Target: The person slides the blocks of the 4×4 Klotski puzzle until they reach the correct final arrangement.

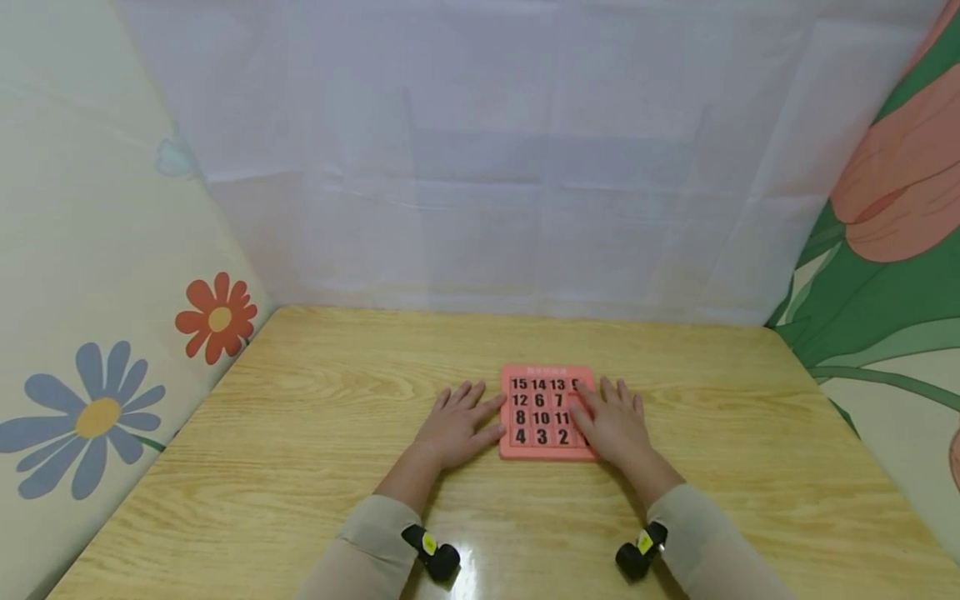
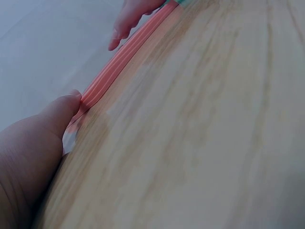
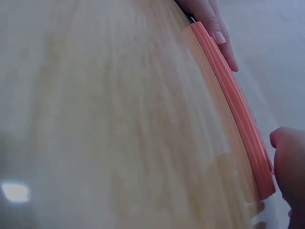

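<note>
A pink sliding number puzzle [image 1: 546, 454] lies flat on the wooden table, its tiles marked with black numerals. My left hand [image 1: 453, 429] rests at its left side with the fingers spread, and the thumb touches the edge. In the left wrist view, the left thumb [image 2: 62, 112] meets the pink frame's side. My right hand [image 1: 618, 423] lies over the right side, thumb and index finger reaching above the right-hand tiles and hiding some of them. From the right wrist view, the right thumb [image 3: 288, 150] is above the frame [image 3: 233, 105]; whether it touches a tile I cannot tell.
The wooden table [image 1: 300, 500] extends around the puzzle on all sides. A white sheet [image 1: 525, 208] hangs behind it. Flower-printed panels stand at the left [image 1: 75, 250] and right [image 1: 885, 350]. A small black camera is strapped to each wrist.
</note>
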`<control>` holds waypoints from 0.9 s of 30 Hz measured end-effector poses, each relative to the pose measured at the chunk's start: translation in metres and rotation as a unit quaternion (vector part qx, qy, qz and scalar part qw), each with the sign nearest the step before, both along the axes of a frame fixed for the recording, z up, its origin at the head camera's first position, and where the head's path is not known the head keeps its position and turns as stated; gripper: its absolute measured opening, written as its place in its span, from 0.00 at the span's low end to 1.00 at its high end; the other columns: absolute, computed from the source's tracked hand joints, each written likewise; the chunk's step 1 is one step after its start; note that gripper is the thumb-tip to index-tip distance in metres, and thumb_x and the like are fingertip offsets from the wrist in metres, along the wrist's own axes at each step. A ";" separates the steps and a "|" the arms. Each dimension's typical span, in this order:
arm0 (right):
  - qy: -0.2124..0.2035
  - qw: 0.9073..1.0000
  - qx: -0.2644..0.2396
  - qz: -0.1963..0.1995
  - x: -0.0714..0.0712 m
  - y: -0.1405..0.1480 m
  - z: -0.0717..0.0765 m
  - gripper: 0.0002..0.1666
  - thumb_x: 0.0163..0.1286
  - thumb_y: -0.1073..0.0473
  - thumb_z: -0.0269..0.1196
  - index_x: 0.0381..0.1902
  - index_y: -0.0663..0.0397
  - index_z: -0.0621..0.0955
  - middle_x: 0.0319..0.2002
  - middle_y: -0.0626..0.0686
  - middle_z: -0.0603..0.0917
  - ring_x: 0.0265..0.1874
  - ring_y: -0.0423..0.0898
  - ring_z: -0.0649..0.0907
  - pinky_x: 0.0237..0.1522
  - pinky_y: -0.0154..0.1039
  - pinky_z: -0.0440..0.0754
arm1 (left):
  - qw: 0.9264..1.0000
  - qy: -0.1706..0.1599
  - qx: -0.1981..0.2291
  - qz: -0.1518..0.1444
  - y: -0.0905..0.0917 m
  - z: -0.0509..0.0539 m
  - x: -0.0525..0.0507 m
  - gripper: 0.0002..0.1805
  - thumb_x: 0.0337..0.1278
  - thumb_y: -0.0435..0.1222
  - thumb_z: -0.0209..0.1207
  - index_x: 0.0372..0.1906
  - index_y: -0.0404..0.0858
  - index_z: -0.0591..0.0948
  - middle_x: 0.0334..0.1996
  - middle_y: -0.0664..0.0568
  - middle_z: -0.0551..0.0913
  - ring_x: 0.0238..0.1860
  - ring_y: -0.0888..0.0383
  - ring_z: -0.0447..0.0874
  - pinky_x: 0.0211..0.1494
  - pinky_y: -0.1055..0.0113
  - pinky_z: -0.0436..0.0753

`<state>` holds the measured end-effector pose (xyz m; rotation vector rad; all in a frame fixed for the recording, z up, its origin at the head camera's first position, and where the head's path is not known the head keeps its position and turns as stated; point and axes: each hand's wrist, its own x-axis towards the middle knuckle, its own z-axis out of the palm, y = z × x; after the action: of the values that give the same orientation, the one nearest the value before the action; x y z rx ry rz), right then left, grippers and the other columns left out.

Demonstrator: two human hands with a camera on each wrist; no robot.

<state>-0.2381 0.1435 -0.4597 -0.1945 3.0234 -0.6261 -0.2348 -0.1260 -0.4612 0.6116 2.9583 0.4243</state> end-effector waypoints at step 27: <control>0.042 0.997 -0.028 0.050 0.051 0.015 -0.006 0.31 0.76 0.40 0.50 0.71 0.46 0.71 0.74 0.67 0.59 0.75 0.69 0.51 0.74 0.69 0.41 | 1.000 -0.001 0.003 0.001 -0.003 0.000 0.000 0.33 0.70 0.61 0.43 0.76 0.55 0.60 0.78 0.46 0.52 0.80 0.44 0.44 0.81 0.44 0.40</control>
<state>-0.1870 0.1588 -0.4653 -0.3822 3.0548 -0.7105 -0.2350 -0.1286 -0.4612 0.6102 2.9576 0.4346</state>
